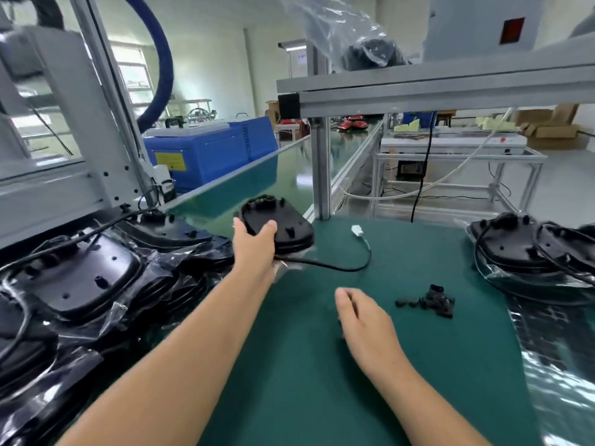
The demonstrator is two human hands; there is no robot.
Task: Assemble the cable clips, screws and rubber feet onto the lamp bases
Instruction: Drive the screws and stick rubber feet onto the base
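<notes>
My left hand (254, 243) grips a black lamp base (283, 223) by its near edge, holding it tilted just above the green mat (322, 365). Its black cable (335, 267) trails right across the mat and ends in a white connector (356, 230). My right hand (360, 317) hovers low over the mat with fingers loosely curled; whether it holds anything is hidden. A small heap of black clips and rubber feet (431, 300) lies just right of that hand.
A pile of bagged lamp bases (80, 278) fills the left side. Two more lamp bases (531, 246) with cables rest at the right on shiny plastic. An aluminium post (321, 169) stands behind the mat, with a shelf (450, 88) overhead and a conveyor (251, 175) beyond.
</notes>
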